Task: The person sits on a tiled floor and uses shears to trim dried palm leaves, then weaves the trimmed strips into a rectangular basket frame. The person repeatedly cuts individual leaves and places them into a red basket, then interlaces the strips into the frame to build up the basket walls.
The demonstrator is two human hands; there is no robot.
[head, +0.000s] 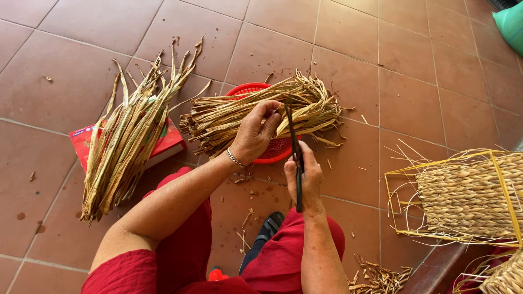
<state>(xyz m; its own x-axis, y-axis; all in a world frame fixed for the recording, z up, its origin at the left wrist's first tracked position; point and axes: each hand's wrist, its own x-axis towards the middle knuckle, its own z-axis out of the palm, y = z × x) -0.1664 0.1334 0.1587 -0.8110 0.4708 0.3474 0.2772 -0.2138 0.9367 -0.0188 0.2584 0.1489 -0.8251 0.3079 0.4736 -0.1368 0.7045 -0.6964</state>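
Note:
My left hand [256, 132] pinches a dry straw-coloured leaf strip at the top of a bundle of dried stalks [239, 117] that lies across a red plastic basket [272, 148]. My right hand [309, 179] grips a long dark narrow tool or strip [295, 152] that runs upward to my left fingers. Both hands hover just above my knees in red trousers.
A second, greener bundle of dried leaves [128, 139] rests on a red box [163, 144] at the left. A half-woven basket on a yellow wire frame [463, 196] stands at the right. Scraps [378, 277] litter the tiled floor. A green object [512, 24] sits top right.

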